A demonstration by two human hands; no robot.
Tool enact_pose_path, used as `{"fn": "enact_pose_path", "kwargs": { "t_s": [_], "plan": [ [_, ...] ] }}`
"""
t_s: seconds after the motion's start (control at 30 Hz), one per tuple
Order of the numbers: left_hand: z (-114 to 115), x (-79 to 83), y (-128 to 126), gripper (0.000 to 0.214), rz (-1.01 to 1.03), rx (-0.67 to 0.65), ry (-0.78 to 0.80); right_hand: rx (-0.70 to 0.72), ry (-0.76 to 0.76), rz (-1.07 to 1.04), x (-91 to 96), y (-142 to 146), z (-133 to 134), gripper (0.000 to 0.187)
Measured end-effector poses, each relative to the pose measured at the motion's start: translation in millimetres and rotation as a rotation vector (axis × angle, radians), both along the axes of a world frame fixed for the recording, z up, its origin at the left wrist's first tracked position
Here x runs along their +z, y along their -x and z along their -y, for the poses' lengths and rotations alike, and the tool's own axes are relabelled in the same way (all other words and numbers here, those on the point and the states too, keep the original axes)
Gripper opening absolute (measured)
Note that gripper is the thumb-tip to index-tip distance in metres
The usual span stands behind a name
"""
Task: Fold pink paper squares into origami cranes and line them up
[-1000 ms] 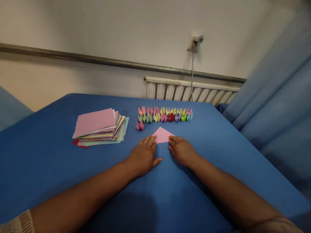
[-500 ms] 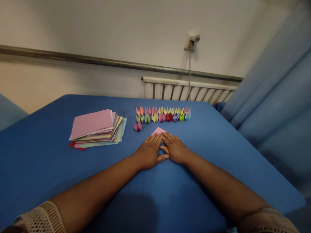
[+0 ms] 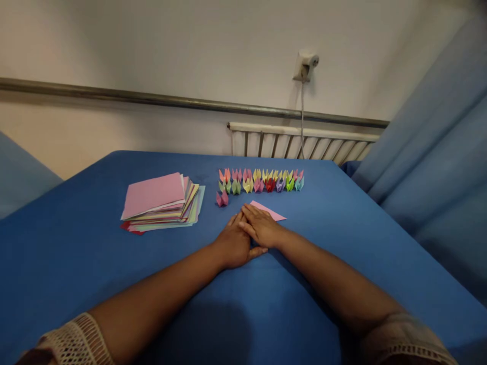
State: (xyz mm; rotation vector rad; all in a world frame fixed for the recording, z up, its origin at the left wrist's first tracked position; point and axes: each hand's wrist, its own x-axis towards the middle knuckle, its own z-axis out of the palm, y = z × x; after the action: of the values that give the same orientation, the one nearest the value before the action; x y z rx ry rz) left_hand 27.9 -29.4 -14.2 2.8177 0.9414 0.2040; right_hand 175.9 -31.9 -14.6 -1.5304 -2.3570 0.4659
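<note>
A pink sheet of paper (image 3: 271, 210), folded to a triangle, lies on the blue table under my hands; its right corner and upper edge show. My left hand (image 3: 238, 241) rests flat on its left part, fingers stretched out. Across the left fingers lies my right hand (image 3: 262, 225), also flat and open, and its fingertips point up and left. The left half of the paper is hidden. Just beyond the hands stands a single dark pink folded paper crane (image 3: 222, 198).
Behind stand two rows of colourful paper cranes (image 3: 258, 185). To the left lies a stack of coloured paper sheets (image 3: 155, 195). The blue table (image 3: 304, 284) ends near a wall with a metal rail (image 3: 182, 104), radiator (image 3: 304, 133) and plugged socket (image 3: 306, 67). A blue curtain (image 3: 429, 167) hangs right.
My right hand has slid left onto the fingers of my left hand, uncovering the paper's right corner. The view has shifted slightly, so the surroundings sit a little further right.
</note>
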Motion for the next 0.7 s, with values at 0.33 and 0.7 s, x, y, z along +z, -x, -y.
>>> {"fn": "enact_pose_path", "kwargs": {
  "t_s": [0.33,0.7],
  "plan": [
    [1.6,-0.7,7.8,0.099,-0.131,0.132,0.025,-0.297,0.0,0.145,-14.4,-22.3,6.1,0.069],
    [2.2,9.5,-23.1,0.085,0.045,0.065,0.047,-0.361,-0.001,0.166,-21.3,-19.6,1.8,0.058]
  ]
}}
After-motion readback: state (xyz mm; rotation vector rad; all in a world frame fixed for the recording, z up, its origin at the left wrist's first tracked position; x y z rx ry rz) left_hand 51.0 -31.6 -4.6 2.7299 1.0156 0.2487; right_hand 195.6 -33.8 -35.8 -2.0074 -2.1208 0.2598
